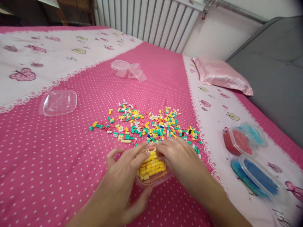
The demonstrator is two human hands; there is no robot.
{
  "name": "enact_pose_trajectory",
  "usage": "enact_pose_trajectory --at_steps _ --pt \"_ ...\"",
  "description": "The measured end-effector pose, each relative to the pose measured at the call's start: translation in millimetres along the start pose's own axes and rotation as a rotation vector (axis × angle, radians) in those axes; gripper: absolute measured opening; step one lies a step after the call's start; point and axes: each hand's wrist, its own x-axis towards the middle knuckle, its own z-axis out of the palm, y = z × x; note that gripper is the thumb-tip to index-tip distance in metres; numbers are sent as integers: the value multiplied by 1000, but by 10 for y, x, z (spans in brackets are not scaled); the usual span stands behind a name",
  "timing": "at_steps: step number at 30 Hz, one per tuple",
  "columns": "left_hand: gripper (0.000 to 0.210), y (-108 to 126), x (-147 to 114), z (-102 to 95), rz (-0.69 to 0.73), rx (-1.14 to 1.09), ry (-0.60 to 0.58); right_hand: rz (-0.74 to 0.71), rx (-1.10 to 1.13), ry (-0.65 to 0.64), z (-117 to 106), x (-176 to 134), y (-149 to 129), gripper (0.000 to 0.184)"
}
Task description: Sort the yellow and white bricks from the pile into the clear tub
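Note:
A clear plastic container (155, 183) sits on the pink bedspread in front of me, with rows of yellow toy bricks (151, 168) packed inside. My left hand (125, 173) holds its left side, fingers over the far rim and thumb at the near edge. The fingers of my right hand (176, 154) are curled down into the container's right part, against the bricks; what they pinch, if anything, is hidden. Just beyond the container spreads a loose pile of small toy bricks (142, 126) in yellow, green, white and red.
A clear lid (60, 102) lies at the left. Farther back are small clear containers (120, 67). Tubs with red stuff (236, 142) and blue stuff (259, 176) stand at the right. A pink pillow (220, 74) rests near the grey headboard (272, 63), with a white radiator (146, 22) behind the bed.

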Motion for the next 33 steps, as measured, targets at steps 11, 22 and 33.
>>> enact_pose_trajectory --at_steps 11,22,33 --pt "58 24 11 11 -11 -23 24 82 -14 13 -2 -28 2 18" --pt "58 29 11 5 -19 -15 13 41 -79 -36 -54 -27 -31 15" --pt "56 34 19 6 -17 -14 13 46 -68 -82 -53 -27 -31 13"
